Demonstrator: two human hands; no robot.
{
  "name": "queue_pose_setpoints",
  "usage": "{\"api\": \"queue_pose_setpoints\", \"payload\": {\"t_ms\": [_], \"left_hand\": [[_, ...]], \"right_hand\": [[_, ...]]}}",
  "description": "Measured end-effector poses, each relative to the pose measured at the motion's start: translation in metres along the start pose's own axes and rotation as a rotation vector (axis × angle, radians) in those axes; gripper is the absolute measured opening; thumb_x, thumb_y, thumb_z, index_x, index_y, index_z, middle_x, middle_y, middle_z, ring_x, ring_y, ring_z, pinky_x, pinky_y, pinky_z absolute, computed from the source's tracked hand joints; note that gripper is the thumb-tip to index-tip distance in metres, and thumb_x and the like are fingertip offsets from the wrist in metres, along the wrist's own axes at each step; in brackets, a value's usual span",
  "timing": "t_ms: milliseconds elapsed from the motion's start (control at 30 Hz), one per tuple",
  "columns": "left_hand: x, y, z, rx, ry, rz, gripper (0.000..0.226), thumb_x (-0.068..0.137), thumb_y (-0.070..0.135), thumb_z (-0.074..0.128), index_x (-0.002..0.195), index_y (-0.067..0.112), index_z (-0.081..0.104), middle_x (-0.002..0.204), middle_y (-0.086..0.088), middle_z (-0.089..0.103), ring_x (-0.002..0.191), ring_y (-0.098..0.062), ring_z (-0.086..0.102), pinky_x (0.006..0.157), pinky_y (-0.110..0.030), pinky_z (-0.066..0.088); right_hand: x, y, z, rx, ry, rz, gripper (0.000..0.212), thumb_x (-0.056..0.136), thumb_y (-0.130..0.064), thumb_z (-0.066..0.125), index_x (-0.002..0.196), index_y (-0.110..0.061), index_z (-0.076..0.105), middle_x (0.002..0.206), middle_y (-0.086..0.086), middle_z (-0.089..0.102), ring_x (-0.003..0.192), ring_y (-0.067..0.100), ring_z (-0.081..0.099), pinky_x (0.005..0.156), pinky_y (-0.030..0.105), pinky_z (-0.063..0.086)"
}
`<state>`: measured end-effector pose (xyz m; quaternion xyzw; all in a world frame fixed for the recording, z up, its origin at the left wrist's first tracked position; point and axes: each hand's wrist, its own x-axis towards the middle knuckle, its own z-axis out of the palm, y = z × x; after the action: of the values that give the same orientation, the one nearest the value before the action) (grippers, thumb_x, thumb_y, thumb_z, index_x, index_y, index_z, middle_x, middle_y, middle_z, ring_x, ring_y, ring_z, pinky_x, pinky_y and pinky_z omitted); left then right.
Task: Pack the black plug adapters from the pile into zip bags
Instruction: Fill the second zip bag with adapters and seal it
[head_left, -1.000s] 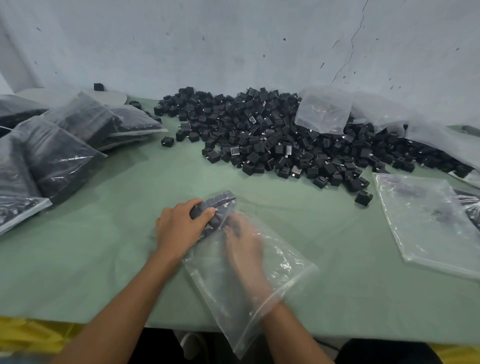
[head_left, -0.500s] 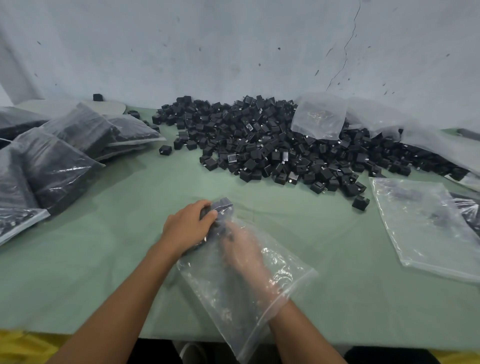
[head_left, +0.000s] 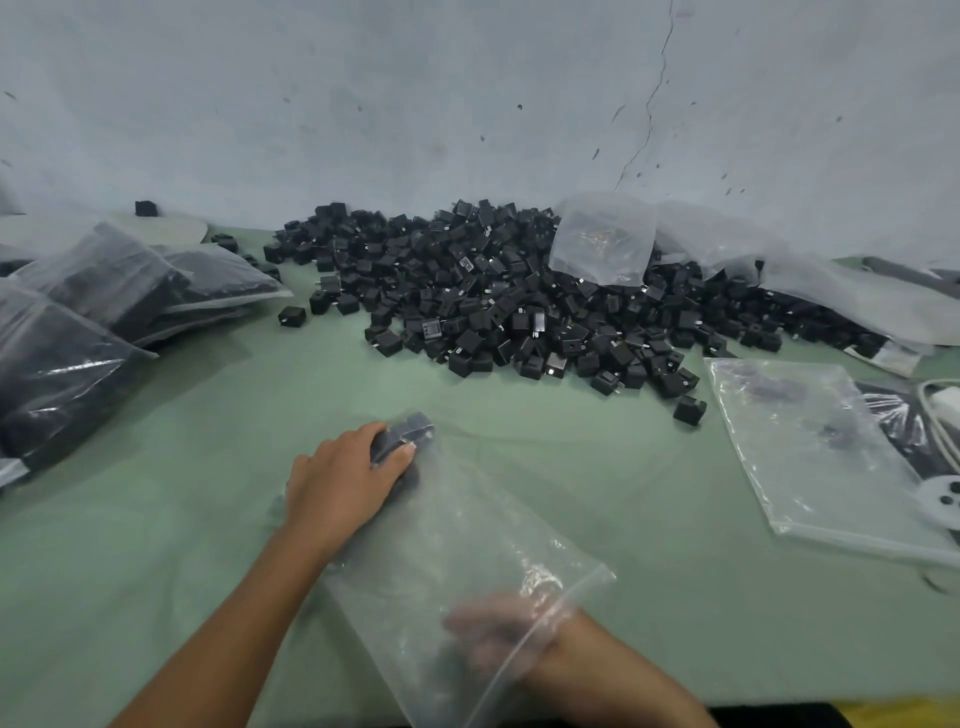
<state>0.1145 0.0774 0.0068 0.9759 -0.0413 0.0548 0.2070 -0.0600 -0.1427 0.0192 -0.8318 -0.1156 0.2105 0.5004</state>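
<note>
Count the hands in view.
2: left hand grips adapters at the far end of the zip bag; right hand is inside its mouth, blurred. None hidden.

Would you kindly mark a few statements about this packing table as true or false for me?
1. The left hand grips a few adapters at the far end of the zip bag. True.
2. The right hand is outside the zip bag. False: it shows through the plastic, inside the bag near its mouth.
3. The pile of loose black plugs lies at the back of the table, by the wall. True.
4. The filled bags are stacked on the right. False: they lie on the left; on the right lies a flat bag that looks almost empty.
</note>
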Motion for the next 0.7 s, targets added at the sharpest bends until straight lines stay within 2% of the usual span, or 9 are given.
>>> {"api": "queue_pose_setpoints", "payload": {"t_ms": [100,167,300,400,467,533,633,700], "left_hand": [[0.000,-0.001,0.002,0.009,0.009,0.004,0.039,0.091,0.070,0.038,0.091,0.033,0.050,0.087,0.012,0.061,0.087,-0.023,0.058,0.078,-0.040,0.040],[0.000,-0.001,0.002,0.011,0.007,0.007,0.037,0.090,0.071,0.037,0.091,0.035,0.049,0.086,0.012,0.060,0.086,-0.022,0.057,0.077,-0.040,0.039],[-0.001,0.000,0.003,0.005,0.020,0.011,0.038,0.089,0.072,0.036,0.092,0.037,0.050,0.085,0.014,0.059,0.088,-0.021,0.060,0.074,-0.038,0.038],[-0.003,0.001,0.002,-0.004,0.034,0.023,0.038,0.090,0.070,0.039,0.097,0.036,0.053,0.085,0.015,0.057,0.090,-0.019,0.061,0.073,-0.037,0.037],[-0.005,0.002,0.000,-0.015,0.038,0.025,0.038,0.091,0.070,0.039,0.096,0.035,0.053,0.085,0.015,0.058,0.088,-0.017,0.061,0.073,-0.036,0.038],[-0.008,0.003,-0.001,-0.035,0.040,0.025,0.037,0.091,0.070,0.039,0.092,0.035,0.050,0.082,0.016,0.057,0.083,-0.014,0.058,0.073,-0.035,0.038],[-0.009,0.003,-0.001,-0.038,0.039,0.023,0.035,0.090,0.069,0.039,0.095,0.036,0.048,0.083,0.019,0.055,0.083,-0.010,0.054,0.075,-0.034,0.038],[-0.007,0.003,0.000,-0.017,0.032,0.006,0.037,0.089,0.070,0.037,0.101,0.037,0.049,0.083,0.019,0.053,0.080,-0.008,0.048,0.075,-0.032,0.036]], "right_hand": [[-0.046,-0.022,-0.039,0.060,-0.078,-0.006,0.021,0.095,-0.021,0.066,0.114,-0.017,0.074,0.110,-0.006,0.074,0.109,0.004,0.065,0.097,0.019,0.046],[-0.059,-0.027,-0.064,0.104,-0.046,0.011,0.016,0.096,-0.013,0.066,0.106,-0.015,0.077,0.099,0.004,0.075,0.095,0.013,0.070,0.089,0.026,0.052],[-0.046,-0.030,-0.108,0.136,0.186,-0.029,0.015,0.094,-0.009,0.065,0.095,-0.016,0.078,0.082,0.008,0.072,0.075,0.016,0.067,0.070,0.029,0.056],[0.003,-0.035,-0.141,-0.015,0.399,-0.071,0.020,0.096,-0.010,0.063,0.097,-0.024,0.077,0.083,0.005,0.072,0.072,0.014,0.065,0.069,0.027,0.056],[0.051,-0.039,-0.163,-0.156,0.484,-0.083,0.016,0.096,-0.018,0.063,0.101,-0.028,0.074,0.088,-0.007,0.073,0.079,0.006,0.065,0.078,0.027,0.056],[0.105,-0.042,-0.185,-0.267,0.553,-0.074,0.016,0.093,-0.028,0.066,0.109,-0.031,0.069,0.103,-0.014,0.070,0.096,0.006,0.065,0.089,0.028,0.052],[0.187,-0.045,-0.210,-0.498,0.502,-0.013,0.051,0.088,-0.049,0.067,0.134,-0.033,0.054,0.138,-0.001,0.049,0.124,0.021,0.052,0.102,0.034,0.043],[0.239,-0.044,-0.221,-0.676,0.428,0.047,0.074,0.081,-0.062,0.067,0.146,-0.036,0.039,0.153,0.006,0.029,0.139,0.032,0.034,0.113,0.048,0.035]]}}
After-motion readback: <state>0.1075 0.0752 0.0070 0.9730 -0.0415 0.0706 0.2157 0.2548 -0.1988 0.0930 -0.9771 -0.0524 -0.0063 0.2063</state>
